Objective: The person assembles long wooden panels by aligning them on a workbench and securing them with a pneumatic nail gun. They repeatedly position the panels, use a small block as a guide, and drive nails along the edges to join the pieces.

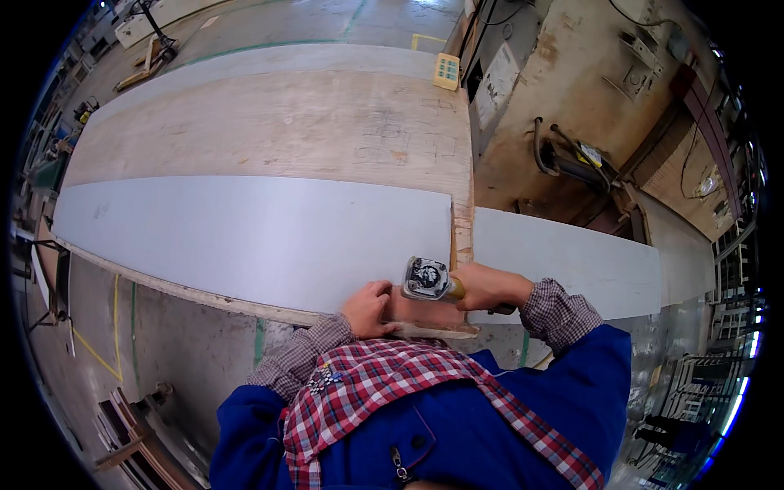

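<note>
My right hand [486, 287] is wrapped round the handle of a tool that looks like an air nail gun [428, 279], with a square, silver-and-black head. Its head stands over the near right corner of a long pale grey panel [269, 237]. Beneath it lies a short reddish-brown piece of wood [416, 310] along the near edge. At the left end of this piece is my left hand [369, 310], its fingers curled and closed against it. The nail gun's tip is hidden under its head.
The panel rests on a large wooden table [269, 122]. At its far right corner sits a yellow calculator-like pad [447, 72]. Another grey sheet [563, 261] lies to the right, before a stained machine with hoses [563, 155]. Boards [135, 433] are stacked on the floor at lower left.
</note>
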